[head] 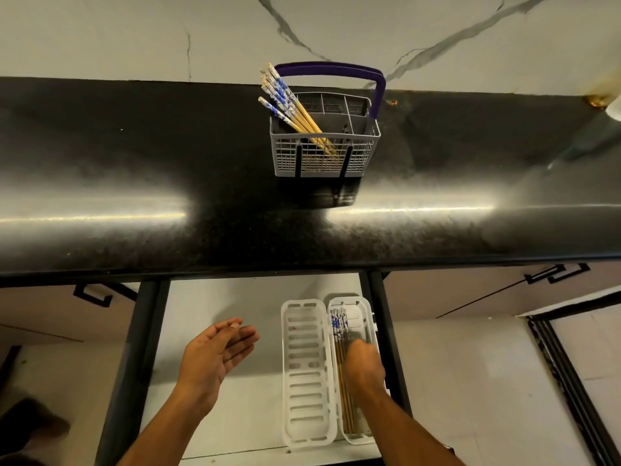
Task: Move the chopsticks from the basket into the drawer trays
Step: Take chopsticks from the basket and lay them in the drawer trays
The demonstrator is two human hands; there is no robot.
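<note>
A grey mesh basket (pixel 366 159) with a purple handle stands on the black counter. Several bamboo chopsticks (pixel 289 105) with blue-and-white tops lean out of its left side. Below, in the open drawer, two white slotted trays lie side by side. The left tray (pixel 305 371) has nothing in it. The right tray (pixel 364 317) holds several chopsticks (pixel 337 326). My right hand (pixel 363 363) reaches down into the right tray with fingers curled on those chopsticks. My left hand (pixel 215 358) hovers above the drawer floor, fingers straight, holding nothing.
The black counter (pixel 201 169) runs across the view, its front edge overhanging the drawer's back. Black drawer rails (pixel 134 348) flank the white drawer floor (pixel 218 297). Cabinet fronts with black handles sit on both sides. A marble wall rises behind the basket.
</note>
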